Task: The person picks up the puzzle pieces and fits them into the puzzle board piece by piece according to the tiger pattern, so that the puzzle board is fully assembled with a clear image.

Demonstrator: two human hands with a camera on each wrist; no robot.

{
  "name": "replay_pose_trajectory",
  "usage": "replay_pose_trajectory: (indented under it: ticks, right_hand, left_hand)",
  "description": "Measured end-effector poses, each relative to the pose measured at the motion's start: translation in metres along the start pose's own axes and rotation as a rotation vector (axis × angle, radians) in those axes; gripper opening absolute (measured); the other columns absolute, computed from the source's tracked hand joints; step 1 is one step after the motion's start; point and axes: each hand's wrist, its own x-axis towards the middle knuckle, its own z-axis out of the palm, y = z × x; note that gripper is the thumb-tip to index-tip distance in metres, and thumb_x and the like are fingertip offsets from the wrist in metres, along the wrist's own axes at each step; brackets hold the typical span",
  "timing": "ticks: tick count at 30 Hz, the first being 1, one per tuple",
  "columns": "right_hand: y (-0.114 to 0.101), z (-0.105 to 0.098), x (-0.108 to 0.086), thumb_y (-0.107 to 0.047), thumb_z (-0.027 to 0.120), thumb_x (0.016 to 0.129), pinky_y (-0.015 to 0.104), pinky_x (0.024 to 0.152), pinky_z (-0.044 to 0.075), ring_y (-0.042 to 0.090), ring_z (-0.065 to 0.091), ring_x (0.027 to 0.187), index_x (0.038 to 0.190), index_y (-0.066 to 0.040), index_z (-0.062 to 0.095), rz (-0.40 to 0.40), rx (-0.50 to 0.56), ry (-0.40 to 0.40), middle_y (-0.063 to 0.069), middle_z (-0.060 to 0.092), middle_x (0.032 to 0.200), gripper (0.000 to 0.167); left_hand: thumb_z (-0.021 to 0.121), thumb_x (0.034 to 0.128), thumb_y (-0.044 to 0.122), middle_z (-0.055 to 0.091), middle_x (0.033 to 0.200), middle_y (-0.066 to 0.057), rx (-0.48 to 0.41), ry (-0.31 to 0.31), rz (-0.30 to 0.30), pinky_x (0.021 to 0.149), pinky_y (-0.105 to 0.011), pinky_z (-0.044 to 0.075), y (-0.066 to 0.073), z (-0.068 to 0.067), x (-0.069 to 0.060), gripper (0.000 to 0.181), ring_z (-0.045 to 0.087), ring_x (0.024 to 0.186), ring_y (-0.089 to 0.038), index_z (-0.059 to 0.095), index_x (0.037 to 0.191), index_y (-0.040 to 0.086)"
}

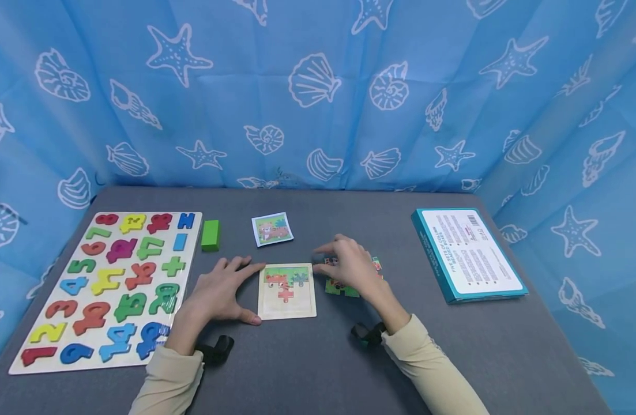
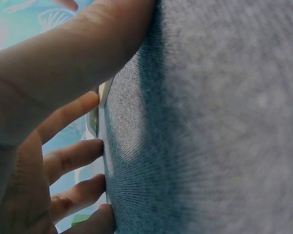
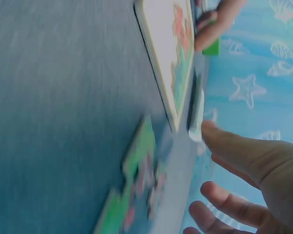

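At the centre of the grey fabric-topped table (image 1: pixel 307 369), one square, pale wooden puzzle tray (image 1: pixel 278 307) is laid flat, its sides nearly equal and squared to the table's far edge. Its far part is filled with interlocked red and green printed pieces (image 1: pixel 286 294), a red portion being extended nearward. Loose green-and-red puzzle pieces (image 1: pixel 343 290) are set right of the tray, partly hidden; their number cannot be told. Also listed: one small white-bordered picture card (image 1: pixel 273 229), slightly turned, beyond the tray; one green oblong block (image 1: pixel 211 235), long axis pointed far-edgeward; one white number board (image 1: pixel 192 242), at left; one teal-and-white box (image 1: pixel 470 256), slanted, at right. The left hand (image 1: pixel 219 294) is spread wide, thumb and forefinger placed at the tray's left corners, ungripping. The right hand (image 1: pixel 351 265) is held loosely open and empty above the loose pieces, thumb and forefinger parted.
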Motion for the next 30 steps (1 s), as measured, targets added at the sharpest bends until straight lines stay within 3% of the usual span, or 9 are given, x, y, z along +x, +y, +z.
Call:
replay_pose_trajectory:
  ticks: [5, 14, 23, 30]
  right_hand:
    - [0.014, -0.010, -0.004, -0.030, 0.084, 0.085, 0.027, 0.050, 0.033, 0.016, 0.047, 0.068, 0.120, -0.014, 0.077, 0.033, -0.031, -0.023, 0.011, 0.065, 0.098, 0.039]
    - [0.022, 0.001, -0.007, -0.030, 0.082, 0.087, 0.028, 0.051, 0.035, 0.016, 0.050, 0.071, 0.119, -0.013, 0.077, 0.064, -0.037, -0.061, 0.011, 0.067, 0.107, 0.036]
    - [0.021, 0.004, -0.003, -0.023, 0.081, 0.089, 0.027, 0.056, 0.035, 0.014, 0.047, 0.070, 0.114, -0.008, 0.078, 0.008, -0.030, -0.051, 0.011, 0.068, 0.101, 0.030]
    - [0.014, 0.003, 0.000, -0.027, 0.080, 0.090, 0.025, 0.054, 0.030, 0.014, 0.043, 0.068, 0.114, -0.012, 0.079, 0.011, -0.026, -0.029, 0.007, 0.061, 0.086, 0.029]
  left_hand:
    - [0.090, 0.0630, 0.064, 0.043, 0.159, -0.016, -0.001, 0.007, 0.002, 0.086, -0.062, 0.050, -0.001, -0.001, -0.001, 0.108, 0.046, 0.124, -0.037, 0.046, 0.154, 0.026]
    - [0.090, 0.0632, 0.063, 0.043, 0.159, -0.016, -0.002, 0.013, 0.005, 0.084, -0.059, 0.051, -0.001, 0.000, 0.000, 0.108, 0.046, 0.122, -0.036, 0.046, 0.154, 0.026]
    - [0.091, 0.0622, 0.063, 0.044, 0.157, -0.016, 0.000, 0.019, 0.008, 0.082, -0.057, 0.051, -0.002, 0.001, 0.001, 0.108, 0.047, 0.119, -0.034, 0.047, 0.154, 0.026]
    - [0.091, 0.0627, 0.063, 0.044, 0.158, -0.016, -0.001, 0.014, 0.004, 0.084, -0.058, 0.051, -0.002, 0.000, 0.001, 0.108, 0.047, 0.120, -0.035, 0.046, 0.154, 0.026]
